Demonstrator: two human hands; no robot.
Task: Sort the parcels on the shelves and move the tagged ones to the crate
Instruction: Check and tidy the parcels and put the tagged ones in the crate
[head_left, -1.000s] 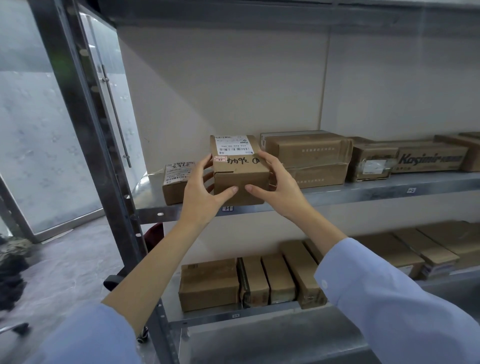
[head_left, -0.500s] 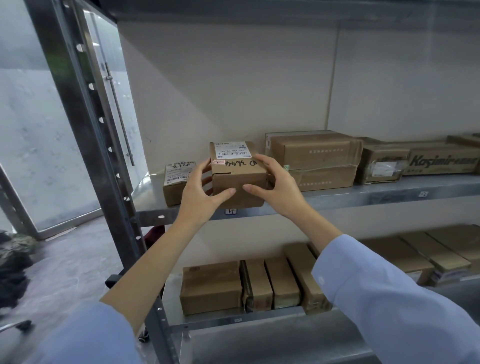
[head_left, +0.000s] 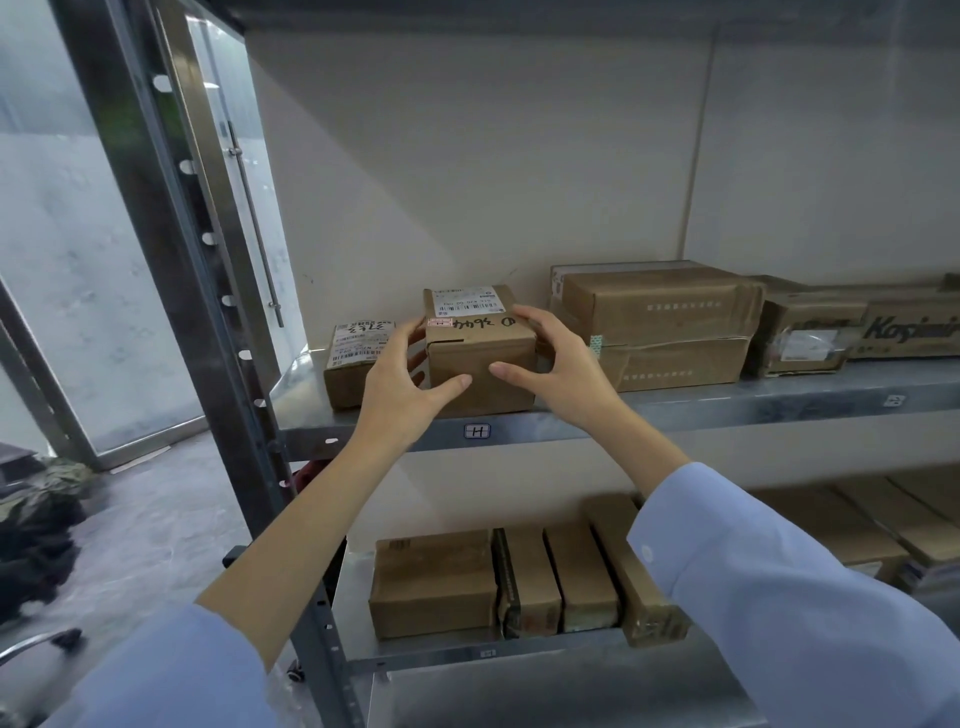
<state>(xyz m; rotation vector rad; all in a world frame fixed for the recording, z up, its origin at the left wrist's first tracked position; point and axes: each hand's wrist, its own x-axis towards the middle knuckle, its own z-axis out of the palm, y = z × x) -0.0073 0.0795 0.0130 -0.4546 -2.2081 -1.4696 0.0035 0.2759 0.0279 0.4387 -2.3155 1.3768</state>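
A small brown cardboard parcel (head_left: 480, 358) appears to rest at the front edge of the upper metal shelf (head_left: 701, 410), near its left end, directly above a shelf tag marked "H" (head_left: 477, 431). A white barcode label (head_left: 467, 300) covers the back part of its top. Black marker scrawl runs along the top's front edge beside a small red-and-white sticker (head_left: 439, 322), and the front flap is tucked shut. The person's left hand (head_left: 400, 384) clasps the parcel's left side and the right hand (head_left: 556, 364) its right side, fingers curled round the edges, both thumbs pressed on the front face with their tips apart. Just left stands a second parcel (head_left: 348, 374) with a white label bearing handwritten figures. To the right two taped cartons (head_left: 660, 322) are stacked. Beyond them is a box (head_left: 909, 332) whose printed name begins "Kosimi", cut off at the frame's edge. A row of brown boxes (head_left: 519, 582) lines the lower shelf's front edge.
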